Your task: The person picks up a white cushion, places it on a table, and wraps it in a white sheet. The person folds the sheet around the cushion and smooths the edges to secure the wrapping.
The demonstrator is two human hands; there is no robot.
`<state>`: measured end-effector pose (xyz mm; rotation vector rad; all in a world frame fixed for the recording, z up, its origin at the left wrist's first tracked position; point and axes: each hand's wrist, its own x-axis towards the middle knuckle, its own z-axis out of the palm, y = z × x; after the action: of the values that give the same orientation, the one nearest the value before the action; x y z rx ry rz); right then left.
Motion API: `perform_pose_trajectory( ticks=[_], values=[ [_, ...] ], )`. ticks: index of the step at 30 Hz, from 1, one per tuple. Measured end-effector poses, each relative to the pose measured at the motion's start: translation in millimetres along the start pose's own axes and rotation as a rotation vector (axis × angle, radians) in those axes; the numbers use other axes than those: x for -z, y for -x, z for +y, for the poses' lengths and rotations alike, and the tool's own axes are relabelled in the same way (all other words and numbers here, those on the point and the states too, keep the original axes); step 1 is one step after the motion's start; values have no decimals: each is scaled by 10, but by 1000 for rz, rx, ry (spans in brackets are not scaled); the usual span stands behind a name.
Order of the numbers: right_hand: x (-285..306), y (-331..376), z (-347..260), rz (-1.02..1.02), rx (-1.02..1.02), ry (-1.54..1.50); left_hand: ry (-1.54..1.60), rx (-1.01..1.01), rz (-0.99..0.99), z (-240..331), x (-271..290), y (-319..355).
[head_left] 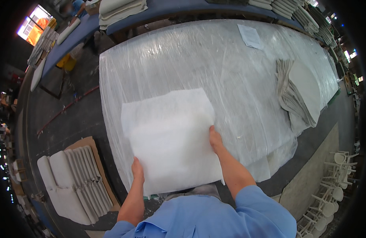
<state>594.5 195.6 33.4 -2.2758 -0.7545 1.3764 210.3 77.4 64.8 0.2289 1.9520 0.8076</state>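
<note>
A white padded sheet (173, 137), roughly square with cut corners at its far edge, is held in front of my body. My left hand (137, 170) grips its left edge, with the thumb on top and the other fingers hidden beneath. At its right edge my right hand (215, 139) is closed in the same way, fingers mostly out of sight. The sheet lies over the near part of a wide, low stack wrapped in clear plastic film (163, 59). Whether it rests on the film or is lifted above it, I cannot tell.
Folded grey-white covers (300, 91) lie on the wrapped stack's right side, with a paper sheet (250, 37) farther back. On the floor at left, several pale cushions (77, 182) sit on cardboard (98, 168). White chairs (330, 202) crowd the lower right. Blue tables (163, 18) run behind.
</note>
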Motion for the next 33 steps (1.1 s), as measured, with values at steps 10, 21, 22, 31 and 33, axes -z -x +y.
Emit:
perform_pose_trajectory(
  ticks=[10, 21, 22, 31, 33],
  values=[
    [447, -80, -199, 100, 167, -27, -124, -331, 213, 210, 235, -185],
    [-155, -209, -358, 83, -1, 34, -190, -217, 235, 375, -229, -441],
    [-78, -352, -253, 77, -15, 26, -219, -199, 185, 462, -240, -449],
    [284, -140, -463, 79, 239, -22, -110, -222, 148, 486, 294, -565],
    [66, -71, -477, 9, 190, 29, -9, -240, 144, 413, 21, -573]
  ],
)
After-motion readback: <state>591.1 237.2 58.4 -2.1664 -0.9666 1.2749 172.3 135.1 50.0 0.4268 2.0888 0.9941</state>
